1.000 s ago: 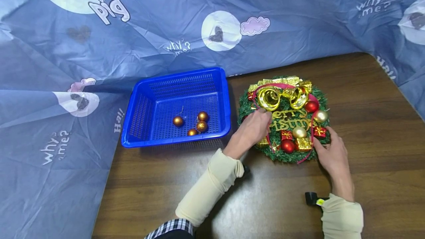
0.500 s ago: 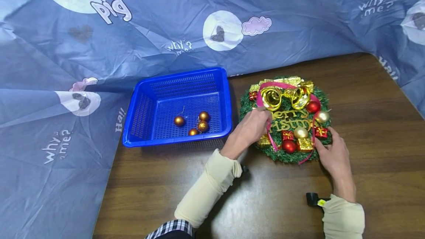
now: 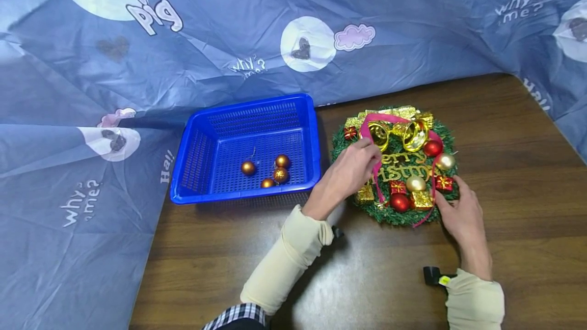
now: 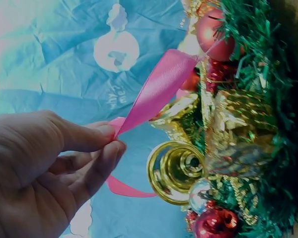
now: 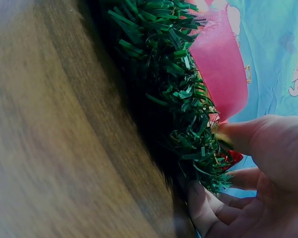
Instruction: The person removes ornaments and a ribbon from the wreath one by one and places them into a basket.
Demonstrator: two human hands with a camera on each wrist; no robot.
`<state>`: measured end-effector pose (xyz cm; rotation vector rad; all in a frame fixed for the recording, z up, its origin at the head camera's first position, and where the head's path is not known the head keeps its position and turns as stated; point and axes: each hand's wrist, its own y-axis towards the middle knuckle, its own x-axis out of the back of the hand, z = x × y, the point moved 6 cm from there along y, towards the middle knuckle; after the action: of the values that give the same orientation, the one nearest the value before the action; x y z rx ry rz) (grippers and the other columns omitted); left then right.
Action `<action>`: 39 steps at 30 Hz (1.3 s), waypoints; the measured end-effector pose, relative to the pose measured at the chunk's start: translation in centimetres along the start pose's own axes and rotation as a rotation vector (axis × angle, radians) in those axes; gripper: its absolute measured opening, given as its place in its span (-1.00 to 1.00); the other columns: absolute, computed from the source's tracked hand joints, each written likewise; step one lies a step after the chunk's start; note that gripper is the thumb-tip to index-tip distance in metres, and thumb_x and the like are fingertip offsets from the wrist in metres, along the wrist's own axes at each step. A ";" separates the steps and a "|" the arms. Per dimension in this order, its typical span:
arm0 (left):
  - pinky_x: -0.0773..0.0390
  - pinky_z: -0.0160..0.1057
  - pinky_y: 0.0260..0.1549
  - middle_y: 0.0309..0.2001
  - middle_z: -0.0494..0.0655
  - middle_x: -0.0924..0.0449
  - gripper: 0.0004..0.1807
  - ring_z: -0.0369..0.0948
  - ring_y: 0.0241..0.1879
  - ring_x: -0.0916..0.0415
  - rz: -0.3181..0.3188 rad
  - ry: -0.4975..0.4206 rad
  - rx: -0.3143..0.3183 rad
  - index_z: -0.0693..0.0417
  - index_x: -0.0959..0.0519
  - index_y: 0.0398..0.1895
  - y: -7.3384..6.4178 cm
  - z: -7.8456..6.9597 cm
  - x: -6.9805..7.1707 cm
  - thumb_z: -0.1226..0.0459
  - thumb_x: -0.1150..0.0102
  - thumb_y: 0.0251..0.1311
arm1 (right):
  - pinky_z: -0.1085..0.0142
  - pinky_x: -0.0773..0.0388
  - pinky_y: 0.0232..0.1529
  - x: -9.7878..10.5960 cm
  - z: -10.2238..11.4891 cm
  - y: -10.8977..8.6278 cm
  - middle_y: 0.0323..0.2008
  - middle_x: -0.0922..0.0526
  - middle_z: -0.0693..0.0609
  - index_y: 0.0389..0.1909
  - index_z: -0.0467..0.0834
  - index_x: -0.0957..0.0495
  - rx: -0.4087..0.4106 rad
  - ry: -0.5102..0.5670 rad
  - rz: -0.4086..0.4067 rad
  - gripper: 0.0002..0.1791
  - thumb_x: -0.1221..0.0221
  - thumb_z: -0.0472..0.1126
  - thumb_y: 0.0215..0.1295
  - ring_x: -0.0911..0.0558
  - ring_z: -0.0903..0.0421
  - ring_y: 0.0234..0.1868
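A round green tinsel wreath (image 3: 390, 216) lies on the table, dressed with two gold bells (image 3: 415, 136), gold "Merry Christmas" lettering (image 3: 403, 172), small gift boxes and red and gold balls. Over its left part, my left hand (image 3: 345, 173) pinches a pink ribbon (image 4: 158, 91) between thumb and index finger. The ribbon stands up off the bells, and its loose end hangs below the fingers. At the wreath's lower right rim my right hand (image 3: 463, 215) grips the edge, thumb on top beside the ribbon and fingers at the outer side and underneath.
Left of the wreath stands a blue plastic basket (image 3: 243, 196) with several bronze-coloured balls (image 3: 247, 168) inside. A blue printed sheet (image 3: 206, 29) hangs behind the wooden table (image 3: 376, 279). Each wrist carries a small black device (image 3: 431, 275).
My left hand has shifted slightly up and to the right, drawing the pink ribbon with it across the left bell. The right hand keeps its place on the wreath's edge.
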<state>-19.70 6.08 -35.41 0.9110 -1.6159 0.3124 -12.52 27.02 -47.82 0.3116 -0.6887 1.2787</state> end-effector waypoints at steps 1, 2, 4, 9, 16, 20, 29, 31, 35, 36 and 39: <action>-0.43 -0.52 -0.32 -0.35 -0.18 -0.46 -0.89 -0.35 -0.33 -0.41 -0.007 -0.005 -0.013 0.05 -0.58 -0.37 0.1 -0.2 0.1 0.39 -0.06 0.19 | -0.22 -0.13 0.10 0.0 0.0 0.0 0.08 -0.23 -0.51 0.40 -0.27 0.09 0.003 -0.003 -0.003 -0.21 0.04 0.07 0.34 -0.27 -0.39 0.07; -0.42 -0.54 -0.31 -0.34 -0.18 -0.46 -0.89 -0.35 -0.32 -0.41 -0.011 -0.015 -0.024 0.06 -0.58 -0.35 0.2 -0.4 0.2 0.38 -0.06 0.21 | -0.22 -0.13 0.10 0.0 0.0 0.0 0.09 -0.23 -0.51 0.40 -0.27 0.09 0.003 -0.003 -0.005 -0.22 0.04 0.06 0.34 -0.27 -0.39 0.08; -0.42 -0.57 -0.25 -0.29 -0.17 -0.47 -0.89 -0.35 -0.28 -0.43 -0.014 -0.025 -0.059 0.06 -0.59 -0.29 0.3 -1.1 0.4 0.37 -0.06 0.22 | -0.21 -0.14 0.10 0.1 0.0 0.0 0.09 -0.23 -0.51 0.40 -0.27 0.08 0.006 -0.005 -0.010 -0.22 0.03 0.06 0.34 -0.27 -0.39 0.08; -0.40 -0.60 -0.16 -0.22 -0.16 -0.48 -0.87 -0.36 -0.20 -0.45 0.001 0.010 -0.154 0.07 -0.60 -0.24 1.0 -3.0 0.4 0.38 -0.09 0.19 | -0.21 -0.14 0.09 0.1 0.0 0.0 0.08 -0.24 -0.51 0.39 -0.28 0.06 0.016 -0.008 -0.019 -0.22 0.03 0.06 0.33 -0.27 -0.40 0.08; -0.37 -0.63 -0.15 -0.25 -0.17 -0.49 -0.88 -0.37 -0.22 -0.46 -0.004 0.003 -0.250 0.08 -0.59 -0.26 2.1 -5.2 0.6 0.29 -0.05 0.26 | -0.21 -0.15 0.09 0.1 -0.1 0.0 0.09 -0.24 -0.50 0.39 -0.26 0.06 0.014 -0.003 -0.023 -0.23 0.03 0.06 0.33 -0.27 -0.40 0.09; -0.36 -0.62 -0.14 -0.23 -0.15 -0.48 -0.87 -0.35 -0.21 -0.46 0.012 0.012 -0.268 0.09 -0.57 -0.25 3.2 -6.0 0.9 0.32 -0.01 0.27 | -0.21 -0.15 0.09 0.1 -0.1 0.0 0.09 -0.24 -0.49 0.40 -0.25 0.07 0.010 0.000 -0.016 -0.22 0.03 0.08 0.33 -0.27 -0.39 0.09; -0.37 -0.60 -0.15 -0.20 -0.15 -0.45 -0.84 -0.35 -0.18 -0.42 0.064 0.051 -0.226 0.08 -0.55 -0.22 7.0 -6.9 1.5 0.32 0.06 0.31 | -0.23 -0.14 0.09 0.1 -0.2 -0.1 0.10 -0.22 -0.51 0.39 -0.27 0.07 0.010 -0.001 -0.005 -0.23 0.05 0.06 0.34 -0.25 -0.42 0.10; -0.37 -0.60 -0.14 -0.18 -0.16 -0.45 -0.84 -0.35 -0.16 -0.42 0.080 0.067 -0.214 0.06 -0.54 -0.20 7.7 -7.1 1.3 0.34 0.06 0.29 | -0.22 -0.14 0.09 0.1 -0.3 -0.1 0.10 -0.22 -0.51 0.39 -0.27 0.07 0.011 -0.003 -0.007 -0.24 0.05 0.05 0.34 -0.25 -0.42 0.10; -0.37 -0.63 -0.19 -0.16 -0.18 -0.42 -0.81 -0.36 -0.16 -0.41 0.126 0.074 -0.192 0.01 -0.54 -0.16 8.7 -7.9 0.7 0.38 0.03 0.24 | -0.23 -0.16 0.08 0.1 -0.3 -0.1 0.08 -0.24 -0.50 0.39 -0.26 0.06 0.016 -0.007 -0.014 -0.25 0.04 0.04 0.34 -0.26 -0.43 0.10; -0.37 -0.63 -0.21 -0.16 -0.19 -0.42 -0.79 -0.37 -0.17 -0.41 0.134 0.075 -0.194 0.01 -0.54 -0.15 8.9 -8.2 0.6 0.40 0.02 0.23 | -0.23 -0.16 0.08 0.1 -0.3 -0.1 0.08 -0.25 -0.50 0.39 -0.27 0.05 0.021 -0.012 -0.018 -0.25 0.04 0.03 0.34 -0.25 -0.43 0.10; -0.37 -0.64 -0.27 -0.17 -0.19 -0.40 -0.75 -0.37 -0.19 -0.42 0.154 0.088 -0.216 0.00 -0.53 -0.15 9.3 -9.2 0.4 0.43 0.03 0.18 | -0.22 -0.16 0.08 0.2 -0.1 0.0 0.07 -0.26 -0.50 0.37 -0.28 0.01 0.040 -0.022 -0.036 -0.27 0.04 0.01 0.33 -0.25 -0.43 0.10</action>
<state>-19.68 17.98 -30.04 0.6026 -1.6067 0.2745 -12.50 27.24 -47.76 0.3700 -0.6739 1.2577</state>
